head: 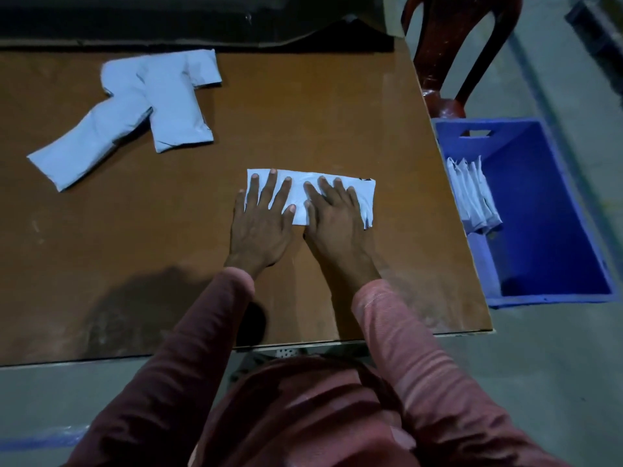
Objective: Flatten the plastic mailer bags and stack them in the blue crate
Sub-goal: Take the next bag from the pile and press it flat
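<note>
A white folded mailer bag (362, 197) lies flat on the brown table (337, 112), right of centre. My left hand (264, 219) presses on its left part with fingers spread. My right hand (337, 217) lies palm-down on its middle, fingers together. Neither hand grips anything. The blue crate (556, 210) stands on the floor just right of the table. Several flattened white bags (473, 197) lean upright against the crate's left wall. At the far left of the table lies a loose pile of pale mailer bags (141, 106), overlapping one another.
A dark red plastic chair (448, 52) stands beyond the table's far right corner, behind the crate. A dark surface borders the table's far edge. The table's near edge is close to my body. Grey floor surrounds the crate.
</note>
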Tool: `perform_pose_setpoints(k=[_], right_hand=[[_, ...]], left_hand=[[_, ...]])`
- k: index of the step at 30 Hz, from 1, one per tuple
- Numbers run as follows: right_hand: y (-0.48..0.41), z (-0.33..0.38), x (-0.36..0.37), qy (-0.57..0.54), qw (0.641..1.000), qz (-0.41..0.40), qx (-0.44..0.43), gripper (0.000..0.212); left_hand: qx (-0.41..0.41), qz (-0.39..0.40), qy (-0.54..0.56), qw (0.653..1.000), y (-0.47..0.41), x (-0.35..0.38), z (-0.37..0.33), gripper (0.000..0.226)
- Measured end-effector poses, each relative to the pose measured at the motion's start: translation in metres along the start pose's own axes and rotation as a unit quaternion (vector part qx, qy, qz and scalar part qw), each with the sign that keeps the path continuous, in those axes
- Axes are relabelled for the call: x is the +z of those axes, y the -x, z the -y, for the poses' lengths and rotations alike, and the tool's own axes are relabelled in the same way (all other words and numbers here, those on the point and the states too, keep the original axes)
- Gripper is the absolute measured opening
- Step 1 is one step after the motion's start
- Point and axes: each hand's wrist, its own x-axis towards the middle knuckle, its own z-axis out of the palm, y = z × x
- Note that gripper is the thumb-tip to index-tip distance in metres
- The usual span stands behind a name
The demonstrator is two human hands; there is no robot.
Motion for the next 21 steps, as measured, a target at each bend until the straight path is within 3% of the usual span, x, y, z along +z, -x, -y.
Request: perform_pose_setpoints(k=[4,9,13,21], right_hand=[[0.003,-0.001,0.0,-0.002,1.0,-0.017,0.007,0.044],[0.009,0.004,-0.017,-0.001,0.999,0.038,0.008,0.047],[0.033,0.004,-0.023,0.006,1.0,-0.008,-0.006,0.042],[0.038,0.004,-0.019,-0.008,0.999,0.035,0.007,0.043]], left_hand=[[0.004,-0.005,-0.005,1.0,0.0,0.004,-0.001,0.062],[0.008,-0.023,0.003,1.0,0.007,-0.008,-0.003,0.064],[0.043,-0.069,0.039,0.996,0.032,-0.016,-0.014,0.057],[0.037,-0.004,0.03,0.999,0.044,-0.008,-0.012,0.058]])
